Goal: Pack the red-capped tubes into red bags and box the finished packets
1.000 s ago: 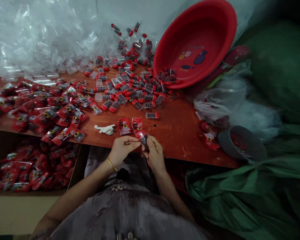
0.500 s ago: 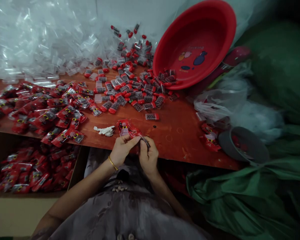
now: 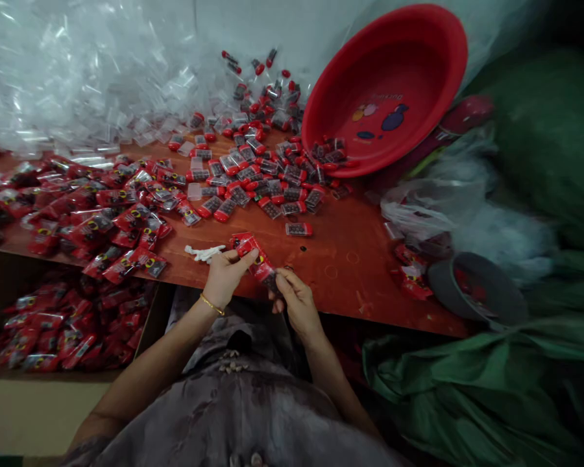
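Red packet [image 3: 259, 264] near front edge of bench [image 3: 340, 279]. Left hand [image 3: 224, 275]: fingers pinched on its side; right hand [image 3: 298, 299]: fingers clamped on dark lower end. Step apparently 2-handed adjusting; next move likely called for steady left pinch.

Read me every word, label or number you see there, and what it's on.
Red basin: one blurred word, possibly starting "Duck"; the rest unreadable.
Held red packet: printed, too small to read.
Piled packets on the table: print too small and blurred.
Boxed packets: likewise unreadable.
No numbers legible.
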### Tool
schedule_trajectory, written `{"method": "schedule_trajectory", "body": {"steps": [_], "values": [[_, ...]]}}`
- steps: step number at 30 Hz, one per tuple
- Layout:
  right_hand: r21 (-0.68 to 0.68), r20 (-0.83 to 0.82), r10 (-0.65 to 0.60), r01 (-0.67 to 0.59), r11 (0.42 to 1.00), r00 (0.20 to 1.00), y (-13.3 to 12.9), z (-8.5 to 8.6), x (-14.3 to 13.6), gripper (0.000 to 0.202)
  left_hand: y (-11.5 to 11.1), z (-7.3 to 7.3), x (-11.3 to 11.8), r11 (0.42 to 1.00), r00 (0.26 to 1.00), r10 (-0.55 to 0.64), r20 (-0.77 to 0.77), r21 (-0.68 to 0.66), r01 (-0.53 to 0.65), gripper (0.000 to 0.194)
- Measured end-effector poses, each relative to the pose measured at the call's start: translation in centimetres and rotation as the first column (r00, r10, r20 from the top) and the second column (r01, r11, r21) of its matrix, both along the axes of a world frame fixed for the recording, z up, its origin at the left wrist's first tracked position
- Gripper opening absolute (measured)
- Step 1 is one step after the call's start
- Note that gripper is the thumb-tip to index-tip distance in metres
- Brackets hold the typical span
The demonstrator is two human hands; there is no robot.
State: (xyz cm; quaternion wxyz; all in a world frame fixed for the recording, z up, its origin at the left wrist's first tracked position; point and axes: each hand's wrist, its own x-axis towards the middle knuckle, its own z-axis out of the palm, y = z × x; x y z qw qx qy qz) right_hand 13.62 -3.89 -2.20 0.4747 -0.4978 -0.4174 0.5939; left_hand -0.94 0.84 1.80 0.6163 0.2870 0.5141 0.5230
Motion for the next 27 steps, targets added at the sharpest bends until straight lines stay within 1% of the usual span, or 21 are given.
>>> {"method": "schedule_trajectory", "body": {"steps": [2,4,6,7,8,9,11,13,14,16,19,22,27], "values": [[-0.028,0.004,0.029,-0.029,0.999,1.000,-0.1,-0.2,0.6,0.034,0.3,0.2,-0.3,0.994,0.997,0.072,0.043,-0.080,-0.068,0.044],[-0.017,0.015,0.021,-0.021,1.000,1.000,-0.2,-0.2,1.2,0.035,0.7,0.3,-0.9,0.980,0.988,0.134,0.073,-0.158,-0.121,0.046],[0.078,0.101,-0.026,0.018,0.997,0.995,-0.5,0.0,1.7,0.036,0.9,0.5,-1.3,0.973,0.987,0.134,0.088,-0.202,-0.114,0.047],[0.155,0.178,-0.046,0.018,0.988,0.983,-0.6,0.2,1.8,0.035,0.9,0.5,-1.4,0.973,0.989,0.115,0.098,-0.210,-0.092,0.047],[0.244,0.271,-0.058,-0.011,0.970,0.961,-0.8,0.5,1.9,0.034,0.9,0.5,-1.5,0.974,0.990,0.094,0.108,-0.217,-0.068,0.048],[0.334,0.367,-0.064,-0.067,0.940,0.928,-0.9,0.9,1.9,0.033,0.8,0.6,-1.5,0.974,0.990,0.076,0.119,-0.223,-0.048,0.048],[0.486,0.515,-0.093,-0.202,0.850,0.852,-1.0,1.5,1.8,0.032,0.6,0.6,-1.3,0.972,0.990,0.058,0.129,-0.234,-0.027,0.049],[0.584,0.585,-0.136,-0.299,0.755,0.799,-0.9,1.9,1.7,0.034,0.5,0.7,-1.2,0.971,0.990,0.057,0.130,-0.240,-0.024,0.049],[0.612,0.603,-0.158,-0.326,0.720,0.782,-0.8,2.0,1.7,0.036,0.4,0.7,-1.1,0.971,0.990,0.054,0.132,-0.238,-0.022,0.049],[0.640,0.627,-0.191,-0.359,0.680,0.755,-0.6,1.8,1.6,0.039,0.2,0.7,-1.1,0.973,0.990,0.039,0.137,-0.231,-0.007,0.050],[0.656,0.648,-0.229,-0.381,0.651,0.726,-0.3,1.2,1.6,0.041,0.0,0.6,-1.2,0.975,0.991,0.013,0.131,-0.220,0.017,0.051],[0.681,0.649,-0.264,-0.389,0.621,0.714,0.1,0.6,1.6,0.043,-0.2,0.6,-1.1,0.977,0.993,-0.008,0.114,-0.210,0.032,0.047],[0.712,0.619,-0.314,-0.344,0.613,0.720,0.4,0.4,1.3,0.043,-0.5,0.6,-0.8,0.978,0.993,-0.033,0.117,-0.199,0.056,0.046]]}}
